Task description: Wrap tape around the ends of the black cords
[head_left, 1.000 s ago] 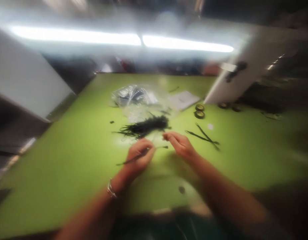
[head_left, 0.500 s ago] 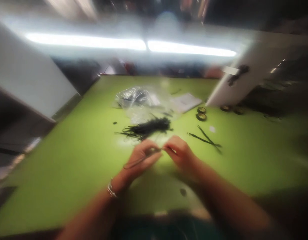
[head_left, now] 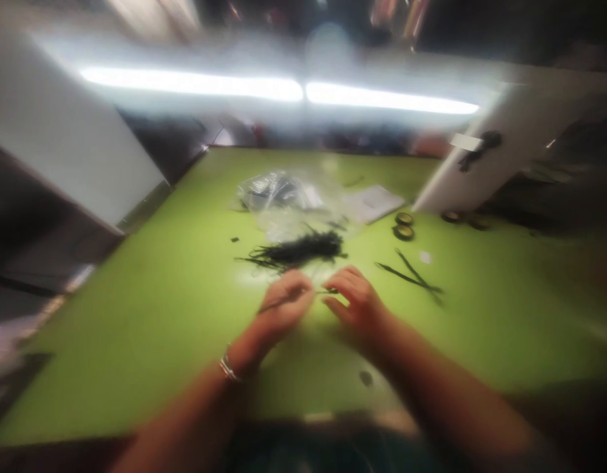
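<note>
From the head view, which is blurred, your left hand (head_left: 282, 307) and right hand (head_left: 359, 303) meet low over the middle of the green table (head_left: 150, 341), and between them runs one thin black strip (head_left: 296, 299), seemingly a cable tie. Your left grip is pinched shut on the strip, whose tail slants out toward your left; your right fingertips (head_left: 333, 294) close on its other end, though the blur hides exactly how they sit. Just beyond your hands lies a loose pile of black strips (head_left: 301, 251), and past that a clear plastic bag (head_left: 284, 197) and a white sheet (head_left: 372, 200). To your right, two strips lie crossed (head_left: 412, 279) on the table, near two small dark rings (head_left: 403, 226). Judging by this, only those two are set aside, one is in hand, and the bulk of the pile looks untouched.
</note>
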Tool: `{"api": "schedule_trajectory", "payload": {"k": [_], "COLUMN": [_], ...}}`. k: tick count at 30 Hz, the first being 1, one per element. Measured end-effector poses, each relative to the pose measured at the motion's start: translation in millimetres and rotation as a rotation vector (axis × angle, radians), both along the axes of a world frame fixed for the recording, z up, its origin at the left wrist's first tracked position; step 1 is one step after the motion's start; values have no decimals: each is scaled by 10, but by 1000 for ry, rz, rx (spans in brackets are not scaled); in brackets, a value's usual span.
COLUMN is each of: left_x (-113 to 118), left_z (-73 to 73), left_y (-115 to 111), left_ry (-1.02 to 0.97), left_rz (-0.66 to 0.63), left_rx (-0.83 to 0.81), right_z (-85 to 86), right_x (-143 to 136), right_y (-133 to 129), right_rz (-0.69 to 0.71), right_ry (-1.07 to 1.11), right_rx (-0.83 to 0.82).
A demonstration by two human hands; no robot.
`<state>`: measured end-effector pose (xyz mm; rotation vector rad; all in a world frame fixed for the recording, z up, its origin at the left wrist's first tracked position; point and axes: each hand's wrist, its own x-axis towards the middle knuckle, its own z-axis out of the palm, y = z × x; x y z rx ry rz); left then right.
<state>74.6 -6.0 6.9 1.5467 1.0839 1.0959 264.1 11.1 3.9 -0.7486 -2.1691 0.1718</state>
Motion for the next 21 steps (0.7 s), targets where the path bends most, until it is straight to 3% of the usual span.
{"api": "schedule_trajectory", "payload": {"k": [2,4,8,10,13,15,18,21], "left_x": [1,9,2,-22,-65,-92,-130,-134], "left_z": [-25,-52,-57,-38,1,31,52,37], "left_y": [14,22,10,14,36,43,47,43], "left_ry": [161,223,228,221,210,172,11,-178], "left_rz": [26,12,-65,-106,-93,-148,-246,-208], "left_rx": [202,298,356,302,33,-56,-169,-338], "right_z": [45,84,154,184,211,210,177,127], "right_x": [-32,-52,-47,-24,9,20,38,71], "right_y": [-34,-69,-100,-88,-70,-72,-61,-23], "right_rz": [-18,-38,11,57,79,45,-18,-60], "right_ry": [26,-49,-99,-63,-46,-53,-119,-213], "right_rx": [-163,-346,-663,-706,-543,-359,-63,181]}}
